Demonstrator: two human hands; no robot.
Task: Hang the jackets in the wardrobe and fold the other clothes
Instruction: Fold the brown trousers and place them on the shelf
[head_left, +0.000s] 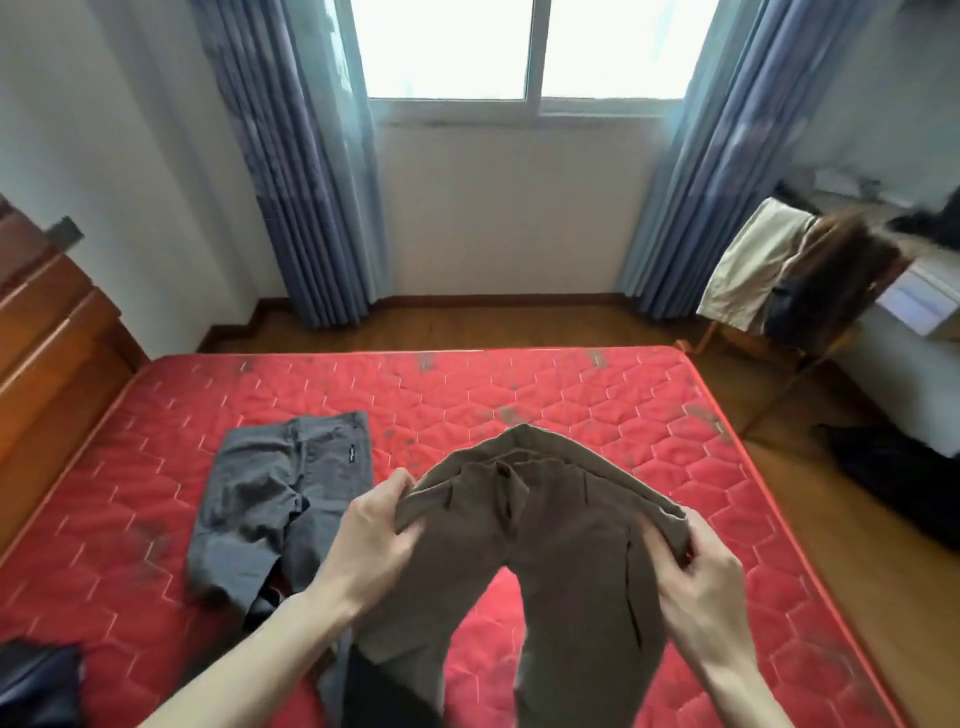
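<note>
Brown trousers (545, 561) are running off the bottom edge, legs cut short. A dark garment (36, 686) at the mattress's (519, 395) near left corner is mostly cropped. Clothes draped over a chair (789, 275) at right are blurring together, indistinct.

This is a bedroom in a home. A bare red quilted mattress (519, 415) lies beside a wooden headboard (47, 332), blue curtains (301, 171) frame a window (535, 49), and clothes drape over a chair (789, 280) on the wooden floor (467, 327).
</note>
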